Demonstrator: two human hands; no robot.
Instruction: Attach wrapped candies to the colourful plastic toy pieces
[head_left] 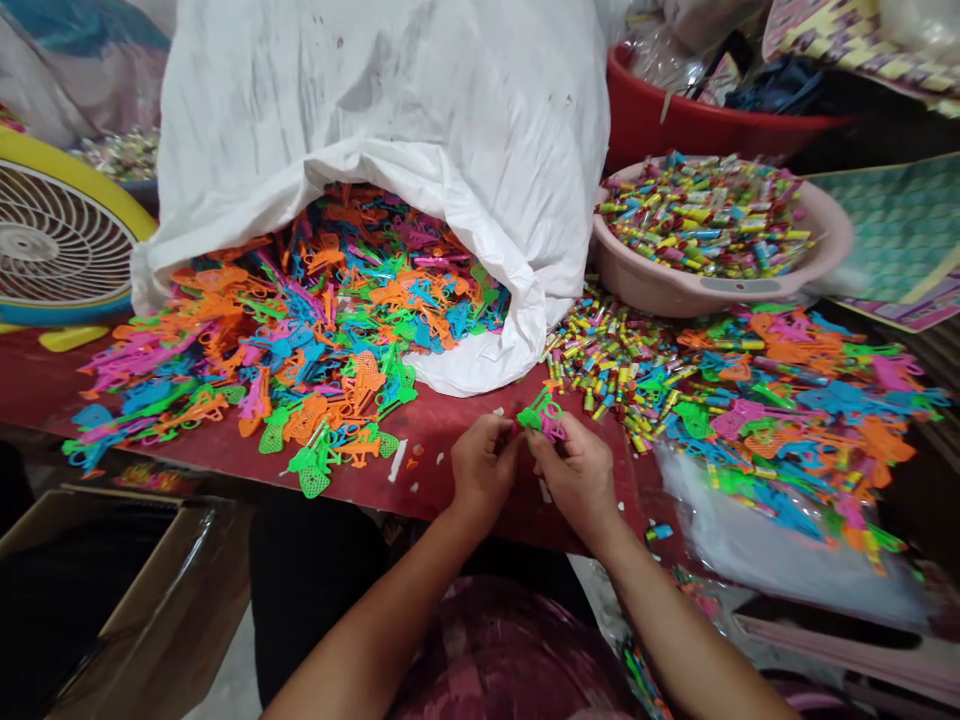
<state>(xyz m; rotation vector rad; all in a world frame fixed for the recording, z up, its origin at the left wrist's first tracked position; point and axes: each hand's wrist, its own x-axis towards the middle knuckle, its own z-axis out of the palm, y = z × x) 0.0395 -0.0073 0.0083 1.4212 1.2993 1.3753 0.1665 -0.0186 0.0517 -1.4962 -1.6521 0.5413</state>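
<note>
My left hand point(480, 468) and my right hand point(576, 476) meet over the front edge of the red table point(450, 430). Together they pinch small plastic toy pieces point(541, 414), one green and one pink. A big white sack point(420, 130) lies open behind them, spilling a heap of orange, blue, green and pink plastic toys point(300, 330) across the table's left half. Small white scraps point(397, 460) lie on the table close to my left hand.
A pink basin point(675, 290) of small wrapped tubes stands at the right, more tubes point(600, 370) scattered before it. Toys lie on clear bags point(787, 420) at the right. A red tub point(675, 120) sits behind; a fan point(52, 240) at left; a cardboard box point(112, 590) below.
</note>
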